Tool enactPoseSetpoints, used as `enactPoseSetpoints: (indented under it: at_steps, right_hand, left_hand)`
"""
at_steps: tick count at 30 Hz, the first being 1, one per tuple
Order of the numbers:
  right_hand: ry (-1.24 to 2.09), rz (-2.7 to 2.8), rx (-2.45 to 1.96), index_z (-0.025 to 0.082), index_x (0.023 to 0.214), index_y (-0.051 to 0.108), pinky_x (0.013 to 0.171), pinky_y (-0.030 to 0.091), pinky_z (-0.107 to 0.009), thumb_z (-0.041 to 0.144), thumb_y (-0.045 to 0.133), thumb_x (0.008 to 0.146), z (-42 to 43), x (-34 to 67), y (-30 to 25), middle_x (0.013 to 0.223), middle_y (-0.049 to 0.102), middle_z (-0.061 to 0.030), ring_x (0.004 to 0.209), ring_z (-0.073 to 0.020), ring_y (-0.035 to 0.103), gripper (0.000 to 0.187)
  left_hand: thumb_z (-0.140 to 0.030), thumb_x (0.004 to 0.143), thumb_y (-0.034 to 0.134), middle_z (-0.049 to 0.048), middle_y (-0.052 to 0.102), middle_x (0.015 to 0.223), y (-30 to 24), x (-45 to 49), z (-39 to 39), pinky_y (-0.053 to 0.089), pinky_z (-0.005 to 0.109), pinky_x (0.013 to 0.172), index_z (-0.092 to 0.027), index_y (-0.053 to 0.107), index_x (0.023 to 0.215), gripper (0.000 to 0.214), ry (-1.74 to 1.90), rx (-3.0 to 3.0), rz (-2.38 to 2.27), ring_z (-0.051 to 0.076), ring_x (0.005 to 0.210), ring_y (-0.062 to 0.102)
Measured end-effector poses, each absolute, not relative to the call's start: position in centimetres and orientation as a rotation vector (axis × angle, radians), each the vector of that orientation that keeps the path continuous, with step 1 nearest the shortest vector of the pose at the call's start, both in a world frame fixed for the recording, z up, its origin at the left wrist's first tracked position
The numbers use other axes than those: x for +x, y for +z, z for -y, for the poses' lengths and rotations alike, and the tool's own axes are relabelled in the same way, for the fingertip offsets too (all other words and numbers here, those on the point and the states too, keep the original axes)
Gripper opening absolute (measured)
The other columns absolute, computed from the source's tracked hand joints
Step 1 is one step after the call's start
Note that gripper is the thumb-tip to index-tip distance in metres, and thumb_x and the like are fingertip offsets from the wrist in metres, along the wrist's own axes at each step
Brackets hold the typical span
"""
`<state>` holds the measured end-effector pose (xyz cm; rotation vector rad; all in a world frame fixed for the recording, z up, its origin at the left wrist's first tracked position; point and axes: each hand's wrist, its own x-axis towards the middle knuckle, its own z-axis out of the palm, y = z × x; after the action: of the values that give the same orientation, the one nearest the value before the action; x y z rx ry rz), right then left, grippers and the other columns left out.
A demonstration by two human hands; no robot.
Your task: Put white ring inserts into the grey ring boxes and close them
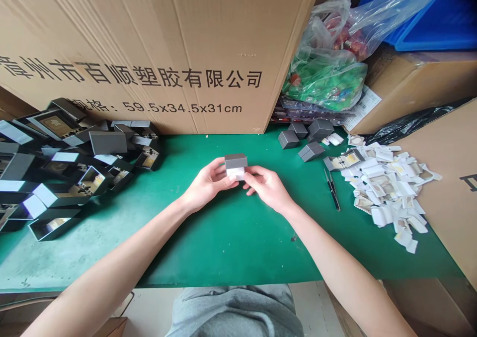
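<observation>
Both my hands hold one small grey box [236,162] with a white part at its lower edge, just above the green table [231,237]. My left hand [206,184] curls around its left side, fingers closed on it. From the right, my right hand [266,185] pinches the white lower part with its fingertips. A heap of open black and grey boxes [63,173] lies to the left. More closed grey boxes [305,139] sit at the back right.
A big cardboard carton [156,48] stands behind the table. To the right lie a pile of white paper inserts [391,188], black scissors [333,190], plastic bags of coloured items [328,73], a blue crate [439,19] and more cartons [450,178].
</observation>
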<state>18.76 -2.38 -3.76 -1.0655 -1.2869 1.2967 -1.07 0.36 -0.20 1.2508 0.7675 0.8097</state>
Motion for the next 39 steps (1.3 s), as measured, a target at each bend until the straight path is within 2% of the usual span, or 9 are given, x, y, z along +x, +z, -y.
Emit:
enactPoseSetpoints:
  at_steps: [3, 10, 15, 21, 26, 32, 39]
  right_hand:
    - [1.311, 1.345, -1.065, 0.018, 0.107, 0.07, 0.061, 0.058, -0.028, 0.055, 0.069, 0.085, 2.42, 18.9, -3.76, 0.086, 0.071, -0.0047, 0.068, -0.0139, 0.065, 0.043]
    - [1.358, 1.336, -1.025, 0.017, 0.099, 0.066, 0.06, 0.055, -0.026, 0.054, 0.074, 0.081, 2.46, 19.14, -3.59, 0.085, 0.07, -0.0043, 0.069, -0.014, 0.066, 0.042]
    - [1.35, 1.342, -1.053, 0.016, 0.098, 0.066, 0.058, 0.054, -0.027, 0.055, 0.07, 0.085, 2.62, 19.1, -3.46, 0.081, 0.069, -0.004, 0.066, -0.0139, 0.064, 0.041]
    - [1.322, 1.299, -1.048, 0.016, 0.095, 0.065, 0.058, 0.054, -0.028, 0.056, 0.072, 0.082, 2.55, 18.92, -3.74, 0.079, 0.069, -0.0034, 0.063, -0.0135, 0.064, 0.042]
    - [1.335, 1.321, -1.028, 0.016, 0.098, 0.064, 0.058, 0.055, -0.028, 0.056, 0.072, 0.082, 2.43, 18.98, -3.7, 0.08, 0.069, -0.0033, 0.064, -0.0136, 0.065, 0.044]
    - [1.343, 1.319, -1.029, 0.017, 0.108, 0.064, 0.06, 0.055, -0.029, 0.057, 0.071, 0.082, 2.4, 18.95, -3.62, 0.083, 0.07, -0.0038, 0.067, -0.0145, 0.065, 0.049]
    - [1.316, 1.36, -1.008, 0.018, 0.118, 0.06, 0.061, 0.054, -0.029, 0.053, 0.07, 0.086, 2.35, 19.11, -4.03, 0.08, 0.069, -0.0022, 0.065, -0.0144, 0.064, 0.048]
  left_hand:
    - [-0.034, 0.08, 0.082, 0.0147, 0.066, 0.133, -0.18, -1.12, -0.4, 0.056, 0.042, 0.099, -0.018, 0.057, 0.13, 0.058, 0.802, 1.271, -0.768, 0.029, 0.117, 0.067]
    - [-0.035, 0.082, 0.079, 0.0105, 0.069, 0.128, -0.06, -1.31, -0.42, 0.058, 0.039, 0.096, -0.022, 0.051, 0.143, 0.068, 0.756, 1.344, -0.795, 0.026, 0.112, 0.068]
    - [-0.037, 0.087, 0.074, 0.0126, 0.067, 0.133, -0.09, -1.39, -0.33, 0.058, 0.041, 0.096, -0.024, 0.046, 0.147, 0.067, 0.711, 1.359, -0.735, 0.028, 0.116, 0.067]
    - [-0.043, 0.093, 0.066, 0.0102, 0.067, 0.133, -0.41, -1.17, -0.22, 0.056, 0.041, 0.101, -0.024, 0.057, 0.139, 0.051, 0.767, 1.368, -0.749, 0.027, 0.119, 0.064]
    - [-0.043, 0.091, 0.068, 0.0072, 0.064, 0.136, -0.45, -1.13, -0.26, 0.057, 0.04, 0.099, -0.026, 0.055, 0.143, 0.056, 0.796, 1.373, -0.804, 0.026, 0.117, 0.064]
    - [-0.037, 0.085, 0.076, 0.0082, 0.061, 0.141, 0.15, -0.96, -0.12, 0.055, 0.044, 0.103, -0.025, 0.05, 0.147, 0.069, 0.795, 1.359, -0.803, 0.028, 0.119, 0.063]
    - [-0.035, 0.082, 0.079, 0.0088, 0.064, 0.134, -0.11, -1.14, -0.29, 0.057, 0.044, 0.1, -0.023, 0.056, 0.143, 0.067, 0.784, 1.356, -0.822, 0.028, 0.114, 0.065]
